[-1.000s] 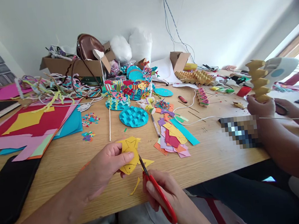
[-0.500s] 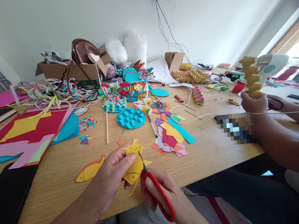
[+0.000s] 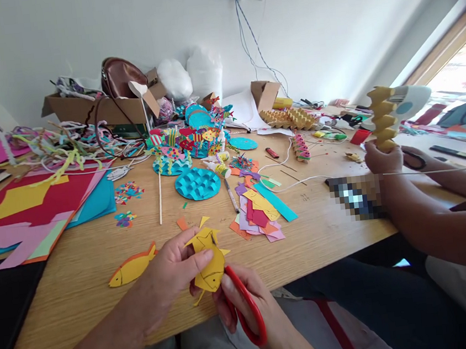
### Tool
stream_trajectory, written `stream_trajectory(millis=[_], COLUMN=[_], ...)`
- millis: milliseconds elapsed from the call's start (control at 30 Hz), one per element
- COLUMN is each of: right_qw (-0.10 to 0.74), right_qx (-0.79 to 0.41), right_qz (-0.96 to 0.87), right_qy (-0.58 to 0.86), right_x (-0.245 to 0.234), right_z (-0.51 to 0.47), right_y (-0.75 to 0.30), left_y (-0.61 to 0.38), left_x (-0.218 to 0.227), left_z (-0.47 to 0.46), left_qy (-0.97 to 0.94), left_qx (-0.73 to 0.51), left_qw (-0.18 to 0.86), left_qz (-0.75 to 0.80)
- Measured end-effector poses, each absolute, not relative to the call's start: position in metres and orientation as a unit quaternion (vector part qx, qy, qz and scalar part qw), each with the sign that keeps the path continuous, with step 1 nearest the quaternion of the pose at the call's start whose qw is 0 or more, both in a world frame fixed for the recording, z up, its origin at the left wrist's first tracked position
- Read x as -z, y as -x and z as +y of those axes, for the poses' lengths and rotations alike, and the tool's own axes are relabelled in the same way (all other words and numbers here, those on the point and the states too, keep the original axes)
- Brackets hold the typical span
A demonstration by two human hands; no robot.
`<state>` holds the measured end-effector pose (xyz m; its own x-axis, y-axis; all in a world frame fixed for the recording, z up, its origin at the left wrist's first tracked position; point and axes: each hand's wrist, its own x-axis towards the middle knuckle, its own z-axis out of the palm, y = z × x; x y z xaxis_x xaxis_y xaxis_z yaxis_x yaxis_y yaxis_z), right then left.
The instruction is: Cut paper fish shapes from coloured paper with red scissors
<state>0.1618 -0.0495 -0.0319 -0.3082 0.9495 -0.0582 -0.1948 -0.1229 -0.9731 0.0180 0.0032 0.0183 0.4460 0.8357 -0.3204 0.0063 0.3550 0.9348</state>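
Note:
Between the thumb and fingers of my left hand (image 3: 182, 263) is a piece of yellow paper (image 3: 212, 265) with a fish drawn on it in dark lines. My right hand (image 3: 252, 294) is closed around the red handles of a pair of scissors (image 3: 247, 306), right beside the paper's edge. The blades are mostly hidden by the paper and my fingers. A thin yellow strip dangles under the paper. On the table left of my left hand lies a cut-out yellow and orange fish (image 3: 132, 265).
A pile of paper scraps (image 3: 258, 216) and a blue honeycomb-folded disc (image 3: 197, 184) lie beyond my hands. Coloured paper sheets (image 3: 65, 208) and a black tablet-like object (image 3: 14, 308) are at left. At right, a co-worker's hand (image 3: 383, 158) holds a yellow folded paper piece (image 3: 382, 114).
The scissor blades, visible along the paper before, are now mostly hidden behind its lower right edge. The paper has tilted slightly in my left hand. The whole view has shifted a little.

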Motion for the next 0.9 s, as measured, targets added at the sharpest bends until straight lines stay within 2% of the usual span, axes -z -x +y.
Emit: stream_trajectory(millis=[233, 533, 700, 900], right_qw=[0.427, 0.428, 0.425, 0.430], right_qx=[-0.646, -0.649, -0.625, -0.607], right_qz=[-0.489, -0.499, -0.518, -0.514], right_qy=[0.402, 0.383, 0.400, 0.428], right_x=[0.027, 0.034, 0.027, 0.018], right_z=[-0.046, -0.047, -0.048, -0.050], right_y=[-0.161, -0.162, -0.157, -0.155], left_y=[-0.015, -0.016, -0.021, -0.030], left_x=[-0.012, -0.015, -0.013, -0.012], left_z=[0.009, 0.005, -0.001, -0.005], left_qy=[-0.536, -0.393, -0.337, -0.385], left_qx=[-0.315, -0.349, -0.407, -0.413], left_qw=[0.644, 0.740, 0.736, 0.701], left_qz=[0.445, 0.420, 0.424, 0.437])
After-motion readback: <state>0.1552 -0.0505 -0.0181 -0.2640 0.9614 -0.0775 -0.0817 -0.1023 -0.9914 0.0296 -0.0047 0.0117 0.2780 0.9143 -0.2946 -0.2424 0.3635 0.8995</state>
